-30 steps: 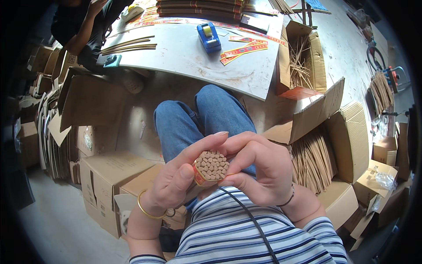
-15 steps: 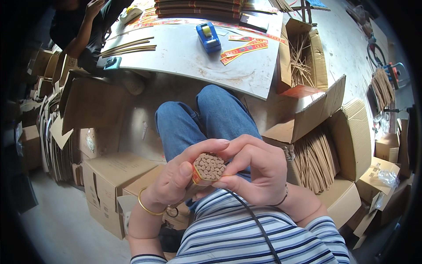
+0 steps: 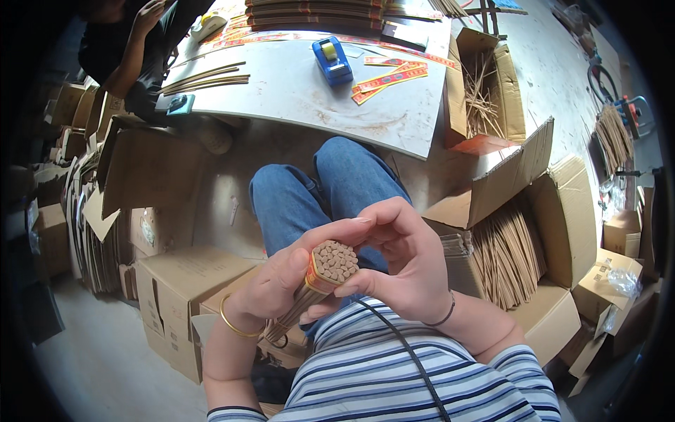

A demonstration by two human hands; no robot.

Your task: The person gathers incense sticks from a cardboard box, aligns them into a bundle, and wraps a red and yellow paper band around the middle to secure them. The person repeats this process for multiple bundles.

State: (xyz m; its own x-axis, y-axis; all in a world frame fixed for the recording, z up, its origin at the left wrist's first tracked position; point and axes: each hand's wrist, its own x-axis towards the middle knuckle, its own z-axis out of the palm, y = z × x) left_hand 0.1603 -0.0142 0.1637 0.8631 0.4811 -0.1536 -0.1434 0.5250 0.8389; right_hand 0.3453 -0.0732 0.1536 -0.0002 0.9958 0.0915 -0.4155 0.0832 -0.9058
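Note:
In front of my lap, a bundle of brown incense sticks [image 3: 335, 262] points its blunt round ends up toward me. A red and yellow paper band [image 3: 318, 278] wraps it just under those ends, and the thin sticks run down to the lower left. My left hand [image 3: 281, 281] is closed around the bundle from the left, thumb along the band. From the other side my right hand [image 3: 411, 271] cups it, thumb pressed at the band's right edge. Its index finger arches above the bundle, close to my left fingertips, with a gap below.
A white table [image 3: 281, 98] ahead holds a blue tape dispenser [image 3: 332, 62], red and yellow paper strips [image 3: 390, 81], loose sticks [image 3: 211, 79] and stacked bundles [image 3: 316, 15]. Open cardboard boxes with sticks [image 3: 506, 257] stand right; closed cartons [image 3: 190, 281] left. Another person [image 3: 130, 63] sits far left.
My right index finger has lifted from the bundle's edge and the hand has opened into an arch. The bundle has tilted, showing more of the band and the sticks below.

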